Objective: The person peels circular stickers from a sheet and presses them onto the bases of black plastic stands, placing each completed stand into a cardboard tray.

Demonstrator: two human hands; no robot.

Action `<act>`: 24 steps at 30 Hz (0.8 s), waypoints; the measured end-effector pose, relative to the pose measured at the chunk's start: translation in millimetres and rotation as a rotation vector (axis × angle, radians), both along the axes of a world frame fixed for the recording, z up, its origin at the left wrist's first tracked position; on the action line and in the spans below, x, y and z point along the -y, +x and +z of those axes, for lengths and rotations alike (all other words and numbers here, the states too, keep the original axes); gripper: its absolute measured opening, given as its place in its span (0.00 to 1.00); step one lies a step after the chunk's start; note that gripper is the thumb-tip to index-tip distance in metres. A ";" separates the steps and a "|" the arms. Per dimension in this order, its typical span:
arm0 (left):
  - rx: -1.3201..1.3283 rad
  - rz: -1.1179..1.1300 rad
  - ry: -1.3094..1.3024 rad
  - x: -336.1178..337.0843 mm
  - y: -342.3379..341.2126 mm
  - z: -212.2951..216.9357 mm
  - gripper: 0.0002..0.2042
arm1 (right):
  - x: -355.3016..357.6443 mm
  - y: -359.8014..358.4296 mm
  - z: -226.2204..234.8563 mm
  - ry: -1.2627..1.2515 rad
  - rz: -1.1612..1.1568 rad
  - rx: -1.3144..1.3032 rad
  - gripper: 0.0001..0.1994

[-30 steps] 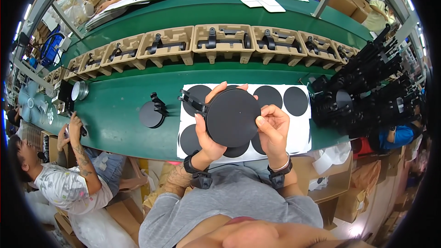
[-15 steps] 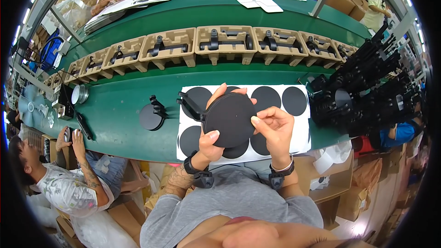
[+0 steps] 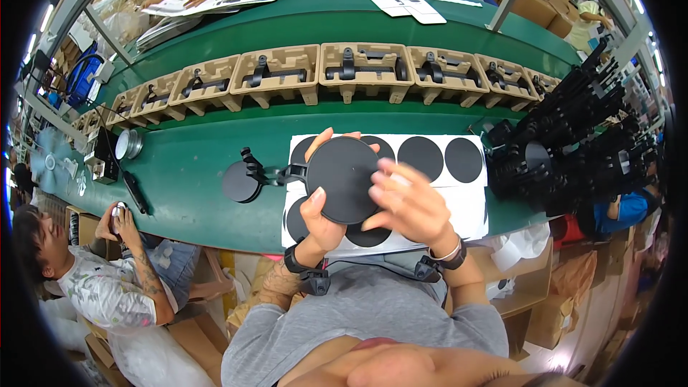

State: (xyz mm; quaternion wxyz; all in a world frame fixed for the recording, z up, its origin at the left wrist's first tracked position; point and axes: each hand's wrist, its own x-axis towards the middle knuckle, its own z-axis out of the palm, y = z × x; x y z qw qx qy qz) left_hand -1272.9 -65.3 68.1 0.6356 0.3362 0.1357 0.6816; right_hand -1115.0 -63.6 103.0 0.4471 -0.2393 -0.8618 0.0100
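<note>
Aloft over a green bench [image 3: 190,165], a black disc [image 3: 342,180] in hand

The bench spans a crowded workshop, a row of molded brown trays [image 3: 351,89] along its far side, black parts nested inside. At right, a dense stack of black hardware [image 3: 559,150] rises. White sheeting [image 3: 466,204] lies flat on the bench nearest the worker, bearing flat black circles [image 3: 464,160]. Raised above the sheeting is the black disc, its broad face toward the camera. To its left, a spare disc [image 3: 240,181] rests on the bench, an arm at its edge. The left hand [image 3: 324,223] has its grip clamped on the black disc, thumb at the lower rim, other fingers behind. The right hand [image 3: 416,204], blurred at the opposite rim, has thumb and fingers apart; whether it touches cannot be told. A jointed bracket [image 3: 292,173] juts from the disc's left side. The disc looks fairly light and stiff, its smooth face probably slippery and easily scuffed, making the rim the safer hold; the bracket may swing at its joint.
</note>
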 end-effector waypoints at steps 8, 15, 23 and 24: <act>0.174 -0.226 -0.055 -12.9 -3.3 -24.9 0.41 | -24.2 -0.6 -8.5 -0.291 -0.152 -0.140 0.21; 0.334 -0.427 -0.211 -8.6 -11.9 -14.4 0.34 | -120.4 -47.5 1.0 -0.667 0.002 -0.515 0.20; -0.409 0.475 0.153 16.7 -96.0 -23.1 0.23 | -288.5 -95.2 -51.7 -0.345 -0.487 0.006 0.16; -0.527 0.593 0.152 25.5 -113.3 -27.0 0.22 | -292.9 -100.3 -53.6 -0.444 -0.557 0.105 0.12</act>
